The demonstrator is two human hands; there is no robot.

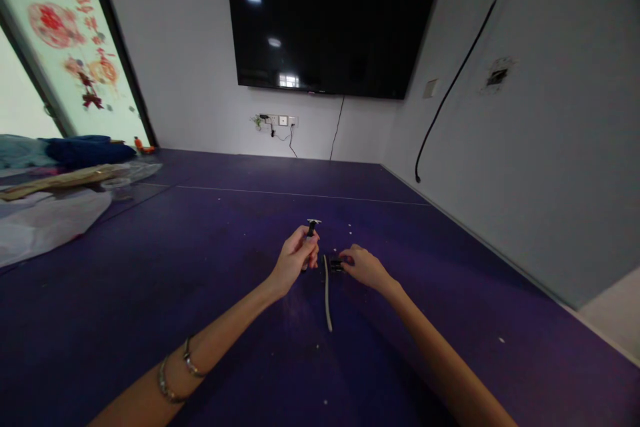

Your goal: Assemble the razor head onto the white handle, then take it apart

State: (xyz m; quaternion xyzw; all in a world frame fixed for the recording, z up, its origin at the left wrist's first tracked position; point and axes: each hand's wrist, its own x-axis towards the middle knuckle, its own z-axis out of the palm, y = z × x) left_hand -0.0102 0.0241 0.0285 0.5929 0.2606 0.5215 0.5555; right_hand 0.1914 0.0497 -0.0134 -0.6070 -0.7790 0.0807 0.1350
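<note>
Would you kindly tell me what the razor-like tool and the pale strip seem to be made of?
The razor-like tool: probably plastic along its black body, perhaps metal at its pale, shiny top. The pale strip: matte, perhaps plastic or rubber, given its even greyish surface without bright glints.

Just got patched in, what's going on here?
A person is working with two bare hands over a purple surface. The left hand grips a dark-handled tool with a pale crosswise head, held upright. The right hand has its fingers at a small black item on the surface; whether they grip it is unclear. A thin pale strip lies between the hands, its far end near the black item.
</note>
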